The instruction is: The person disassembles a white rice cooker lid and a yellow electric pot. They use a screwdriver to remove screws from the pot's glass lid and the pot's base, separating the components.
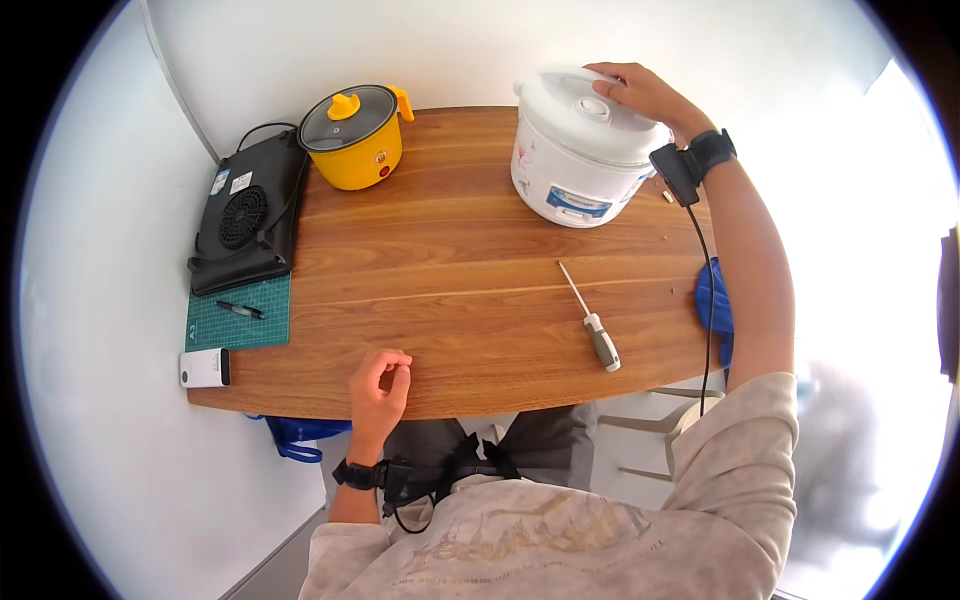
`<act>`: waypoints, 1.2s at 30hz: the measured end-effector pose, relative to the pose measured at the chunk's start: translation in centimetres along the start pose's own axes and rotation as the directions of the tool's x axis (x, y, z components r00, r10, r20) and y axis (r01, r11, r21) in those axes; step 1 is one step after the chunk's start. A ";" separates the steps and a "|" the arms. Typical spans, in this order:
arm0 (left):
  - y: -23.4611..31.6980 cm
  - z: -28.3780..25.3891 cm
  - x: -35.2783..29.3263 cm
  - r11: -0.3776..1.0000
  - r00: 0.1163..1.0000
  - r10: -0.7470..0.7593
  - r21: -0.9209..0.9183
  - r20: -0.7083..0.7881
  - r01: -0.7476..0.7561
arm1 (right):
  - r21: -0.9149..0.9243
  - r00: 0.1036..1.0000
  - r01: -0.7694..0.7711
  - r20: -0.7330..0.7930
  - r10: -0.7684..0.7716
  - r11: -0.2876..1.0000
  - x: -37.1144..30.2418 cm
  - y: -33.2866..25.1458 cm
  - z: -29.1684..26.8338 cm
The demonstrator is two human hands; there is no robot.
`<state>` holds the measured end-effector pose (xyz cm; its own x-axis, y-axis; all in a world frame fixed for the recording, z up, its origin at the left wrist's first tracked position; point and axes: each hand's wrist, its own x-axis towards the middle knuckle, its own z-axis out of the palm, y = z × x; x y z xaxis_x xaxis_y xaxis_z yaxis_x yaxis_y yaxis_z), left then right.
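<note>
A white rice cooker (575,165) with a domed lid stands upright at the back right of the table. My right hand (645,92) reaches over its far right side, fingers bent onto the top of the lid, which sits on the body. Near the table's front edge, my left hand (378,392) is curled, thumb and forefinger tips close together. Whether anything small is between them cannot be seen. A screwdriver (597,335) with a grey and white handle lies right of the middle, its shaft pointing away from me, apart from both hands.
A yellow electric pot (355,155) with a glass lid stands at the back left. Beside it an upturned black appliance (245,215) with a fan grille overlaps a green cutting mat (262,335). A black pen (240,310) and a white box-like device (205,368) lie nearby. Blue fabric (715,310) hangs at the right edge.
</note>
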<state>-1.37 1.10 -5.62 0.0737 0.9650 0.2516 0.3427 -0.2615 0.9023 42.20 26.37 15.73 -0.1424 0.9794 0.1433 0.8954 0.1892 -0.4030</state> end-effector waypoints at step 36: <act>-1.4 0.1 -0.3 0.994 0.998 -0.056 -0.088 0.028 0.058 | -0.328 0.821 0.082 -0.513 -0.250 0.941 -5.3 -1.1 10.5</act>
<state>-1.83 1.23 -6.99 0.0809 0.9782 0.1911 0.2624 -0.2059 0.9428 37.52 21.75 5.92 -0.1242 0.7207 0.6820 0.9694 0.2348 -0.0716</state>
